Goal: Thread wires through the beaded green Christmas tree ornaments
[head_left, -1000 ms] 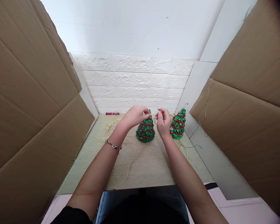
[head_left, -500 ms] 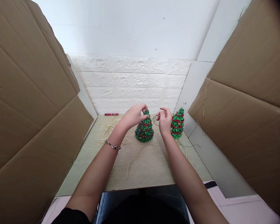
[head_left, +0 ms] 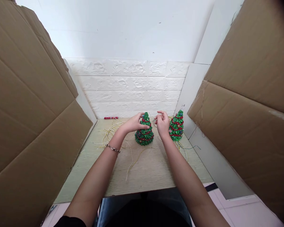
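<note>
A small green Christmas tree with red garland stands mid-table. My left hand grips its left side halfway up, fingers curled on it. My right hand hovers just right of the treetop, fingertips pinched on a thin wire that runs towards the tree. A second, similar tree with a clear topper stands behind my right hand.
Loose yellowish wire strands lie over the wooden table, one trailing toward the front edge. A red pen lies by the white brick wall. Tall cardboard sheets flank both sides, with another cardboard sheet on the right.
My left hand has slid down from the treetop to the tree's left side. My right hand stays pinched near the top. The view has tilted slightly.
</note>
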`<state>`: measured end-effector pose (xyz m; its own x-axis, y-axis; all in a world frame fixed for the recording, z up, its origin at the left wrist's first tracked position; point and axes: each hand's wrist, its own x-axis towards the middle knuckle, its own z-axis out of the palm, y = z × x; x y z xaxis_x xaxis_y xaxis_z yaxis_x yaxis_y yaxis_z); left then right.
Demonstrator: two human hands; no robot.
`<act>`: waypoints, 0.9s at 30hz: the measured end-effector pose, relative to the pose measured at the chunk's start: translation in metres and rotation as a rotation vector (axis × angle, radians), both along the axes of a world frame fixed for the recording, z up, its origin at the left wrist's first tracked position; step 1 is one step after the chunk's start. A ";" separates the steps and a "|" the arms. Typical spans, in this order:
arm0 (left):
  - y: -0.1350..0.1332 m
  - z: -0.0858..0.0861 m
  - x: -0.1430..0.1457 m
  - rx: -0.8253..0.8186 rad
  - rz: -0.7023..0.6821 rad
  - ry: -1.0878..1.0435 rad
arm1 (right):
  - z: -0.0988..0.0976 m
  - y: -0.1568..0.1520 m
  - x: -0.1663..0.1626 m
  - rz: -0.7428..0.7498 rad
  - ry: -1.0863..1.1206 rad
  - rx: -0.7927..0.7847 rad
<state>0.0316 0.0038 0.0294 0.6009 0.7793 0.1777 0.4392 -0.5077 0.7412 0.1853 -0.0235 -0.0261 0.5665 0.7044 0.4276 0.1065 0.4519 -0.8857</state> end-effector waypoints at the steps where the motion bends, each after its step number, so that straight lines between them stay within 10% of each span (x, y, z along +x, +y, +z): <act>1: 0.000 -0.005 0.000 -0.045 -0.008 -0.008 | 0.000 0.000 0.000 0.006 -0.001 -0.007; 15: -0.012 -0.048 0.026 0.109 0.339 -0.297 | 0.003 -0.001 -0.003 0.029 -0.010 -0.028; 27: 0.016 -0.018 -0.024 -0.371 0.140 -1.034 | 0.003 -0.002 -0.012 0.067 -0.010 -0.015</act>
<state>0.0073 0.0202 0.0118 0.2002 0.9375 0.2847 -0.4435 -0.1724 0.8795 0.1730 -0.0254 -0.0232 0.5137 0.7467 0.4225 0.0854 0.4454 -0.8912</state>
